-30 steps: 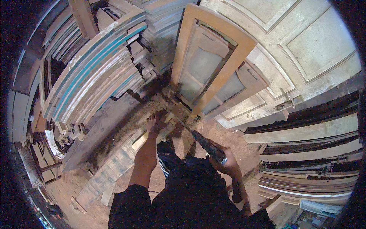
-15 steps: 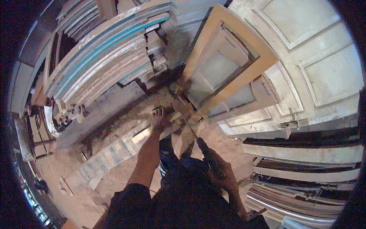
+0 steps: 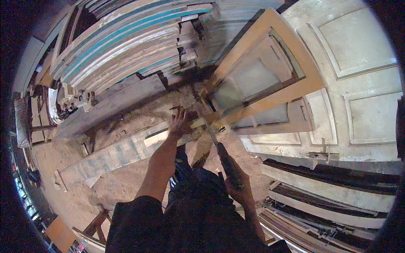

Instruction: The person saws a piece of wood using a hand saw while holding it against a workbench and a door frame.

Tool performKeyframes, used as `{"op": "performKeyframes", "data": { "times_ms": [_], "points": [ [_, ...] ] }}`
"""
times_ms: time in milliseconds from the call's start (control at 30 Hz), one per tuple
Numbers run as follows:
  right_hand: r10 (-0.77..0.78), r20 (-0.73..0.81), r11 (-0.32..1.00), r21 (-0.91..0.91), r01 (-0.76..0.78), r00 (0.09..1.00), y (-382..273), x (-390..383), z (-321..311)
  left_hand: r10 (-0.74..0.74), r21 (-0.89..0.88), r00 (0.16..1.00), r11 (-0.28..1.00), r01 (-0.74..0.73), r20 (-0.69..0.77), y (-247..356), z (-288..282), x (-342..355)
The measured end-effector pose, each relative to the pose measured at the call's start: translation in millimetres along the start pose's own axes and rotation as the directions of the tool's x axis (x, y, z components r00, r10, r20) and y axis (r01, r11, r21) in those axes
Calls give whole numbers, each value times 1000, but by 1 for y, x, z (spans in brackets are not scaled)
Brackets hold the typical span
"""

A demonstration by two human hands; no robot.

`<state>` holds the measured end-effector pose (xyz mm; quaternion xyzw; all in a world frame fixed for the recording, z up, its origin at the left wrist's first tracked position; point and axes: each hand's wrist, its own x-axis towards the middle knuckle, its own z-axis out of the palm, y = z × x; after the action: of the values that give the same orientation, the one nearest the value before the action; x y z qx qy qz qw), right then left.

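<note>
My left hand (image 3: 179, 122) bears down on a pale wood strip (image 3: 157, 138), fingers spread over its far side and holding it against a long plank-topped bench (image 3: 114, 157). The strip's other end (image 3: 197, 123) shows to the right of the hand. My right hand (image 3: 237, 182) is wrapped round the dark handle of a narrow-bladed tool (image 3: 224, 157). Its thin blade reaches up and left to the strip's right end, where the blade looks to lie across the wood; teeth are too small to make out.
Boards are stacked (image 3: 122, 50) at the far left. An orange-brown door frame (image 3: 274, 99) leans against a pale panelled door (image 3: 371, 118) on the right. Long timbers (image 3: 320, 185) lie at the lower right. A small wooden stand (image 3: 95, 223) is at the lower left.
The view has shifted and turned slightly. My right hand and the tool sit a little farther forward relative to the strip; my left hand stays on the wood.
</note>
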<state>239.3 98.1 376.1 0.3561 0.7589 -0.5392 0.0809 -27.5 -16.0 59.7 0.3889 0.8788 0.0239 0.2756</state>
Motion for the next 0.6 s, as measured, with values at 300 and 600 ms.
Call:
{"op": "performKeyframes", "data": {
  "times_ms": [300, 600],
  "points": [
    [71, 31, 988, -136, -66, 997, -37, -41, -36, 15, 0, 997, 1000, -15, -80, -9, 18, 5],
    [-31, 36, 999, -9, 32, 999, -7, 51, 11, 24, -89, 995, 995, -33, -93, 1, -12, -10]
  ]
}}
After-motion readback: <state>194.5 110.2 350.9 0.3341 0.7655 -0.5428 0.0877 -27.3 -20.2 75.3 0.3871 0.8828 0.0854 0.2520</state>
